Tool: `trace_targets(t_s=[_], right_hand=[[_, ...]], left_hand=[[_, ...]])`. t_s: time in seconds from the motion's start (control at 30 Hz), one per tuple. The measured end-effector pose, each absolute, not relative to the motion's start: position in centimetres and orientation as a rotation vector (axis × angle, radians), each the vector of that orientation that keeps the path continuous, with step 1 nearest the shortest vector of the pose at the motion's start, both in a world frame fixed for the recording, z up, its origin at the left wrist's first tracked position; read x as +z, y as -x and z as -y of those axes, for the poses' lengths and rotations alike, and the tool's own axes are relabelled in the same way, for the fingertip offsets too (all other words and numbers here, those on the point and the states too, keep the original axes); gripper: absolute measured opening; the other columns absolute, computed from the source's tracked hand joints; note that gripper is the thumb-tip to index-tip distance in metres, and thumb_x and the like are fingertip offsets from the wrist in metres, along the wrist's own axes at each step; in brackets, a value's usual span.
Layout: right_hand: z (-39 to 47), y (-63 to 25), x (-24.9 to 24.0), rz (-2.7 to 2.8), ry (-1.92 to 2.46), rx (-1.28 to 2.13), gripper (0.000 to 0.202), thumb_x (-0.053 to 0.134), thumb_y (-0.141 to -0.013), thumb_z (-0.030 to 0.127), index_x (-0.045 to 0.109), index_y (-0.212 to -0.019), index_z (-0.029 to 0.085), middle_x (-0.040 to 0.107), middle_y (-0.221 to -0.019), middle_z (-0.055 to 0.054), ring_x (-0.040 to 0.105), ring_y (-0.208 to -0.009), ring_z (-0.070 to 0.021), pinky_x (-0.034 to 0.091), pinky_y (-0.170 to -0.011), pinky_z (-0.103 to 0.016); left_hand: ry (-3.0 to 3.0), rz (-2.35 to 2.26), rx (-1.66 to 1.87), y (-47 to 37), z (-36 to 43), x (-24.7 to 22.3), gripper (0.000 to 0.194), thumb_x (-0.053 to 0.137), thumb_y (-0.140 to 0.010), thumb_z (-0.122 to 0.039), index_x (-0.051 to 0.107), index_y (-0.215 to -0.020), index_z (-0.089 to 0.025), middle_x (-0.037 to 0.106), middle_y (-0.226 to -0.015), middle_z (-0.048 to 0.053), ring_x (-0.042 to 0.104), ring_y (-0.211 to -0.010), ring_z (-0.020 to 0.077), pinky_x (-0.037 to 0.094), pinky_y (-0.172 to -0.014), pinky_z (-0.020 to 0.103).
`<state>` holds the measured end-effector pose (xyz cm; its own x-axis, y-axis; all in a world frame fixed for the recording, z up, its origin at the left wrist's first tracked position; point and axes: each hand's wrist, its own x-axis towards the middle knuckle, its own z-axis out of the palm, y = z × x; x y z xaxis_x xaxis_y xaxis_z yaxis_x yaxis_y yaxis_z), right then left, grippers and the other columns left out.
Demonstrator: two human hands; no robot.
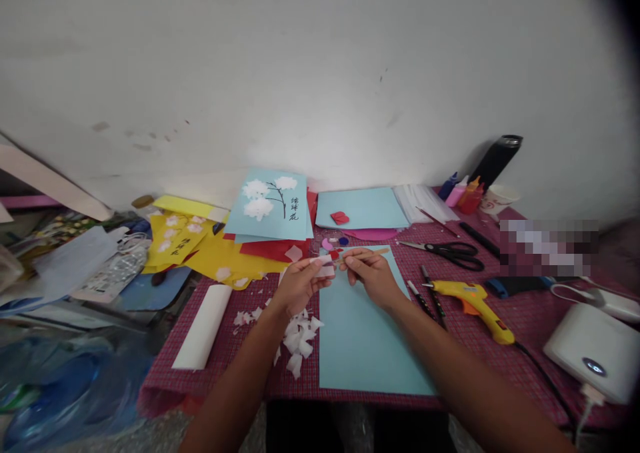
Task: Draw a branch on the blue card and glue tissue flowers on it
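Above the top of a light blue sheet (370, 346), my left hand (299, 285) pinches a small piece of white paper (326, 270). Close beside it on the right, my right hand (369, 273) has its fingers closed round a thin tan stick (381, 251), which looks wooden; its left tip is hard to make out near the white paper. Below my left hand lies a pile of crumpled white paper pieces (300, 338). Small red paper pieces (336, 254) and a dark blue round bit (343, 241) lie just behind the hands.
Black scissors (457, 252), a yellow glue gun (475, 300) and a white power bank (593, 350) lie on the right. A folded white paper (204, 326) is at left. Behind stand a blue flower picture (270, 203), paint bottles (470, 194) and a black flask (497, 156).
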<state>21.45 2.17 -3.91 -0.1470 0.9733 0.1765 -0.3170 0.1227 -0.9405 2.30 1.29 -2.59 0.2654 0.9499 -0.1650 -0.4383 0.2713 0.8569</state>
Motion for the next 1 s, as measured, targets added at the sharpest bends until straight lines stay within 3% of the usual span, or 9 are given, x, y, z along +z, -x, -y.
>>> trace_targets(t_s=[0.13, 0.23, 0.37, 0.7, 1.0], right_hand=[[-2.2, -21.4, -3.9, 1.171, 0.796, 1.352, 0.023, 0.074, -0.083, 0.040, 0.070, -0.091, 0.018, 0.071, -0.079, -0.002, 0.053, -0.049, -0.0091, 0.037, -0.046, -0.025], [-2.4, -21.6, -4.0, 1.164, 0.808, 1.345, 0.023, 0.074, -0.083, 0.040, 0.070, -0.089, 0.018, 0.070, -0.078, -0.002, 0.053, -0.048, -0.0090, 0.036, -0.045, -0.025], [-2.7, -21.8, -4.2, 1.147, 0.827, 1.341, 0.025, 0.075, -0.082, 0.041, 0.071, -0.087, 0.017, 0.070, -0.077, -0.002, 0.052, -0.047, -0.0094, 0.035, -0.045, -0.025], [-2.6, -21.8, -4.1, 1.177, 0.834, 1.346, 0.024, 0.073, -0.083, 0.041, 0.069, -0.085, 0.018, 0.071, -0.077, -0.001, 0.052, -0.049, -0.0093, 0.037, -0.046, -0.025], [-2.0, -21.5, -3.8, 1.245, 0.826, 1.300, 0.023, 0.073, -0.083, 0.039, 0.069, -0.093, 0.019, 0.070, -0.074, 0.000, 0.054, -0.050, -0.0106, 0.042, -0.050, -0.026]], left_hand=[[-0.772, -0.794, 1.082, -2.4, -1.1, -2.3, 0.036, 0.083, -0.074, -0.037, 0.074, -0.097, -0.012, 0.076, -0.091, 0.011, 0.073, -0.083, 0.0206, 0.056, -0.074, 0.030], [-0.782, -0.787, 1.066, -2.2, -0.9, -2.1, 0.031, 0.084, -0.071, -0.028, 0.075, -0.096, -0.012, 0.076, -0.097, 0.011, 0.073, -0.087, 0.0225, 0.055, -0.078, 0.032], [-0.846, -0.725, 1.029, -2.2, -0.8, -2.1, 0.044, 0.083, -0.062, -0.014, 0.074, -0.106, -0.015, 0.075, -0.107, 0.013, 0.071, -0.094, 0.0231, 0.053, -0.085, 0.034], [-1.004, -0.840, 1.032, -2.3, -1.1, -3.1, 0.032, 0.078, -0.079, -0.035, 0.075, -0.104, -0.014, 0.075, -0.098, 0.011, 0.068, -0.083, 0.0165, 0.052, -0.080, 0.030], [-1.074, -0.899, 1.018, -2.7, -1.2, -3.2, 0.030, 0.075, -0.079, -0.039, 0.072, -0.091, -0.012, 0.068, -0.077, 0.005, 0.058, -0.066, 0.0110, 0.044, -0.063, 0.023]])
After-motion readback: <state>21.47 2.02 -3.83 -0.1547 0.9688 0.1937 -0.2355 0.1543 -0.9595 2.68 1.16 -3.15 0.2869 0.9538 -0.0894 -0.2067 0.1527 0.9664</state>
